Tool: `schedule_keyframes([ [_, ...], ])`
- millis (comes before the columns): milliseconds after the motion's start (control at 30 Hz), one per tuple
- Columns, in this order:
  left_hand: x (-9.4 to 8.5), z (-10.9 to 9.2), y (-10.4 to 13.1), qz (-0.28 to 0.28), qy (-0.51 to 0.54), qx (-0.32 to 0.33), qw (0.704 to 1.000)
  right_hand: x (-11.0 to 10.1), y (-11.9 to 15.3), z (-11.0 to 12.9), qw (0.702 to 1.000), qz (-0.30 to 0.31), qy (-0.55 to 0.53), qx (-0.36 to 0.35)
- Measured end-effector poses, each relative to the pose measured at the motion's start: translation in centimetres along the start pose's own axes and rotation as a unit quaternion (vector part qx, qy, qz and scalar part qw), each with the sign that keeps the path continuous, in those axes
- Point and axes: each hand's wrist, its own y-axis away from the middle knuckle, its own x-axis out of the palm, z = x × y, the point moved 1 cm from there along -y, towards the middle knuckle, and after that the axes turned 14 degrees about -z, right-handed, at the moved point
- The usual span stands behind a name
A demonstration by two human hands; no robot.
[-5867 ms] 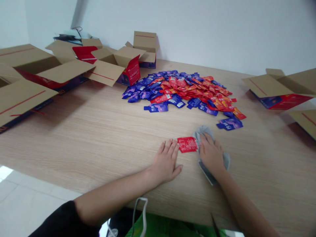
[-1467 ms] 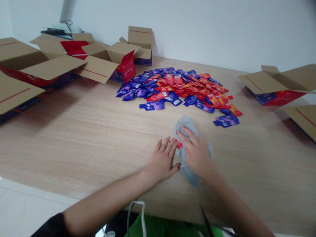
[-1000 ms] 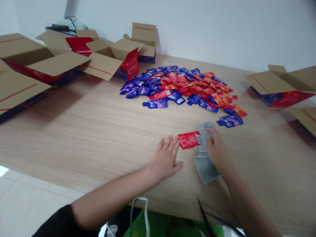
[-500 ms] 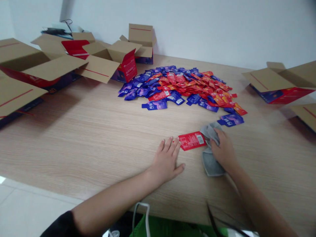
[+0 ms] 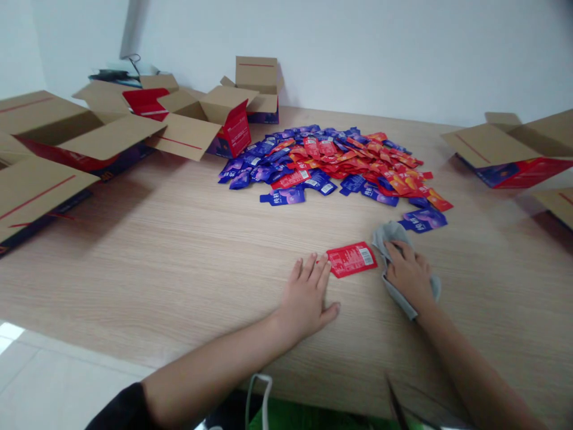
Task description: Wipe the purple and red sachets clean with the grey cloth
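My left hand [image 5: 308,295] lies flat on the wooden table, fingers spread, its fingertips on the left end of a red pouch [image 5: 352,259]. That pouch lies flat, with white print and a barcode facing up. Just right of it, my right hand [image 5: 409,275] presses on a bunched grey cloth [image 5: 388,234], fingers curled into it. A purple pouch [image 5: 424,220] lies beyond the cloth. Farther back spreads a heap of red and purple pouches [image 5: 331,156], with a single purple pouch [image 5: 286,197] at its front left.
Several open cardboard boxes stand on the left, among them a large one [image 5: 107,136] and a smaller red-and-purple one [image 5: 236,130]. Another box [image 5: 257,89] is against the wall. On the right are an open box [image 5: 514,170] and part of another [image 5: 557,206].
My right hand and the grey cloth have moved slightly right, away from the red pouch, and the cloth is now more under the hand. My left hand stays on the pouch.
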Motion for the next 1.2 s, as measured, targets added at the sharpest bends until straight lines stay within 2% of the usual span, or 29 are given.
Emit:
schedule_keyframes([
  [67,0.0,0.0,0.0,-0.004,-0.003,0.0,1.0,-1.0,-0.9,0.9,0.999,-0.017,-0.027,-0.004],
  [167,-0.1,0.0,0.0,-0.009,-0.006,0.002,1.0,-2.6,-1.9,6.0,0.992,-0.036,-0.105,-0.063],
  [233,-0.2,0.0,0.0,-0.004,-0.005,0.002,1.0,-2.8,-1.8,9.3,0.981,0.0,-0.139,-0.133],
  [300,-0.2,0.0,0.0,-0.006,-0.001,0.002,1.0,-2.3,-1.1,10.7,0.978,0.022,-0.135,-0.159],
  [367,-0.2,0.1,0.1,-0.018,0.004,0.001,1.0,-1.4,-0.3,9.6,0.986,0.019,-0.102,-0.134],
  [500,-0.1,0.2,0.1,-0.018,0.01,0.007,1.0,0.5,0.3,3.7,0.997,0.005,-0.058,-0.048],
  [600,0.0,0.2,0.0,-0.013,0.008,0.007,1.0,0.4,-0.5,0.2,0.992,0.024,-0.118,-0.038],
  [667,0.0,0.2,0.0,-0.016,0.006,0.007,1.0,-0.9,-1.5,-1.1,0.98,0.033,-0.194,-0.004],
  [733,0.0,0.2,0.1,-0.019,0.005,0.01,1.0,-2.9,-2.7,-1.7,0.963,0.041,-0.261,0.051],
  [800,0.0,0.2,0.1,-0.018,0.003,0.011,1.0,-4.8,-4.0,-1.7,0.943,0.094,-0.311,0.076],
  [900,0.0,0.3,0.1,-0.011,0.001,0.012,1.0,-6.1,-5.5,-0.5,0.899,0.258,-0.354,0.017],
  [933,0.0,0.3,0.0,-0.01,0.001,0.014,1.0,-6.1,-5.8,0.1,0.889,0.287,-0.356,-0.006],
  [967,0.1,0.4,0.0,-0.01,0.001,0.015,1.0,-5.9,-6.0,0.7,0.89,0.289,-0.352,-0.025],
  [1000,0.1,0.4,0.0,-0.011,0.002,0.016,1.0,-5.7,-5.9,1.2,0.901,0.261,-0.344,-0.039],
  [1067,0.1,0.5,0.0,-0.013,0.002,0.017,1.0,-5.3,-5.3,2.2,0.936,0.142,-0.319,-0.045],
  [1133,0.1,0.6,0.0,-0.013,0.004,0.018,1.0,-5.1,-3.6,2.8,0.957,0.015,-0.288,-0.029],
  [1200,0.1,0.5,0.1,-0.014,0.005,0.02,1.0,-5.0,-1.1,3.3,0.968,-0.055,-0.244,0.002],
])
